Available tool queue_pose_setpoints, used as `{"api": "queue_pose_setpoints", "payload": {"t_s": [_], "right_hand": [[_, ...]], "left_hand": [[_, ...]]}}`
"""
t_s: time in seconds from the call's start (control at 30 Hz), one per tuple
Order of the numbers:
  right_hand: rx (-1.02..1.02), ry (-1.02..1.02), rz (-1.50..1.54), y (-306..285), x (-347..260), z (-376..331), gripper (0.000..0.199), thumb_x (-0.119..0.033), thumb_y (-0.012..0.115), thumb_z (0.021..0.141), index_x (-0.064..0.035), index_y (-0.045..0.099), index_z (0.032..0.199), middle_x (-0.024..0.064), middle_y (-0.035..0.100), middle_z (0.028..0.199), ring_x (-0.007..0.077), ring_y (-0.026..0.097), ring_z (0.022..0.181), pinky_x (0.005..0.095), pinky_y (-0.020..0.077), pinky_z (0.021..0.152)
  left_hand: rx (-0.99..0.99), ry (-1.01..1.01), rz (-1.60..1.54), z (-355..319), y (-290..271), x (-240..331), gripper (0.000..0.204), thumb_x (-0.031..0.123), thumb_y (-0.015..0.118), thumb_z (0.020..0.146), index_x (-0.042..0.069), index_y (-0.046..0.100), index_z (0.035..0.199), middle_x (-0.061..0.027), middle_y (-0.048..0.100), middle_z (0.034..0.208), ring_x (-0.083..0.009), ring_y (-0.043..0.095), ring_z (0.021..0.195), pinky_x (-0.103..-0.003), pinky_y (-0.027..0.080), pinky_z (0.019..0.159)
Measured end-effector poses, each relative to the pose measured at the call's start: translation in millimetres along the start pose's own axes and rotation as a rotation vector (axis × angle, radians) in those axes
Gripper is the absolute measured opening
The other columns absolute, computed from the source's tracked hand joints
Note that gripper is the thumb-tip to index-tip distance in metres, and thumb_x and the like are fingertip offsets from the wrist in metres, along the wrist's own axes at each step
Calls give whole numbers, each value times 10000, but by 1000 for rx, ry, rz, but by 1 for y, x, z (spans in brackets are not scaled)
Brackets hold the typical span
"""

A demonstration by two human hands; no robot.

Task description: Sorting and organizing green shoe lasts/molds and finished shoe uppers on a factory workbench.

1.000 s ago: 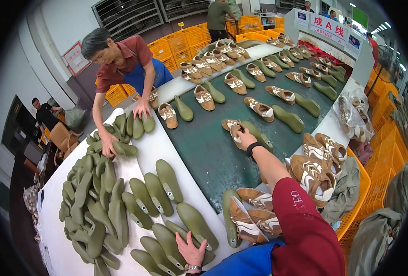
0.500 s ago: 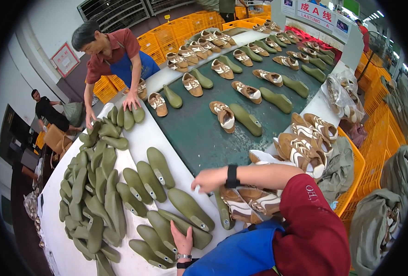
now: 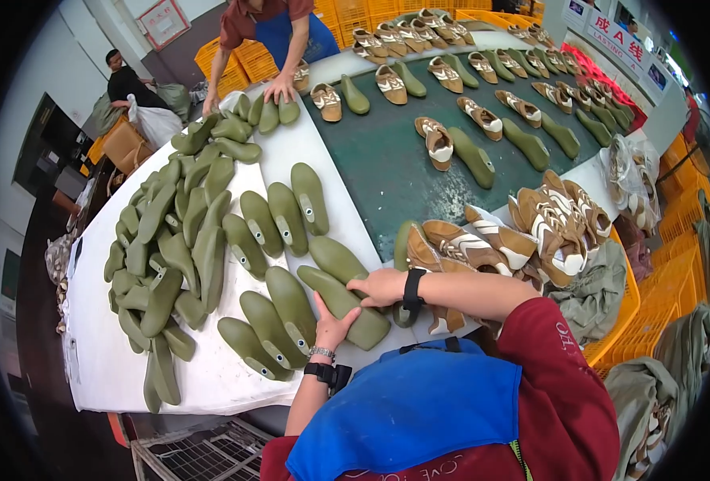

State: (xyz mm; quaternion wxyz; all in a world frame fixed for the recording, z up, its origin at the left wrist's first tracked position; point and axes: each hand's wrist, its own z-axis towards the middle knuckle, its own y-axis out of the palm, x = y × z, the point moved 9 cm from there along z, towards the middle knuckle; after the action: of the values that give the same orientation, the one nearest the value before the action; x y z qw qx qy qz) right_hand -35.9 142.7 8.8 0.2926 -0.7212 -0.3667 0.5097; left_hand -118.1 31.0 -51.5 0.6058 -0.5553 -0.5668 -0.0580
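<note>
At the near edge of the white table, both my hands are on one olive-green shoe last (image 3: 335,294) that lies tilted. My left hand (image 3: 335,326) grips its near left side, thumb up along it. From the right, my right hand (image 3: 381,287) closes on its other side; some fingers are hidden. Another last (image 3: 340,258) lies just beyond it. Several more lasts stand in short rows to the left, such as this one (image 3: 289,303). Beside my right wrist are brown and white sneakers (image 3: 451,244) and an upright last (image 3: 403,244).
A big heap of lasts (image 3: 159,264) covers the left of the white table (image 3: 98,353). Beyond, a green conveyor (image 3: 371,176) carries sneakers paired with lasts. A co-worker's hand (image 3: 281,86) rests on lasts at the far end. Orange crates (image 3: 671,276) stand at right.
My right hand has come down from above the table's edge onto the last under my left hand. The last has turned slightly. The conveyor's shoes appear shifted as the view moved.
</note>
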Motion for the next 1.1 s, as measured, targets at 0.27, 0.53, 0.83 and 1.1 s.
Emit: {"api": "queue_pose_setpoints", "payload": {"t_s": [0.27,0.53,0.83,1.1], "right_hand": [[107,126,-100,-5,7,-6,273,-199,533,772,-165,488,1039,147,629,794,339,617,766,453,462,651],[306,145,1044,-62,45,-18,181,-200,607,776,-130,518,919,9,514,741,107,475,610,254,386,497],[414,367,1147,-181,155,-56,119,-230,554,831,-172,502,920,-27,472,651,88,404,488,245,323,404],[441,593,-40,-151,281,-12,297,-242,560,755,-214,545,1050,144,627,928,293,608,916,400,479,772]], "left_hand": [[-68,84,275,-9,-21,40,927,443,674,721,55,150,1381,-278,620,879,-423,607,813,-457,489,709],[-21,100,325,-2,-19,47,691,582,540,775,144,418,1295,-245,632,839,-420,605,791,-479,488,667],[-128,62,403,1,-15,59,653,558,549,772,173,439,1288,-237,635,859,-411,608,810,-457,490,720],[-123,41,389,-1,-14,55,643,524,579,751,175,442,1274,-197,646,846,-377,622,768,-447,491,666]]}}
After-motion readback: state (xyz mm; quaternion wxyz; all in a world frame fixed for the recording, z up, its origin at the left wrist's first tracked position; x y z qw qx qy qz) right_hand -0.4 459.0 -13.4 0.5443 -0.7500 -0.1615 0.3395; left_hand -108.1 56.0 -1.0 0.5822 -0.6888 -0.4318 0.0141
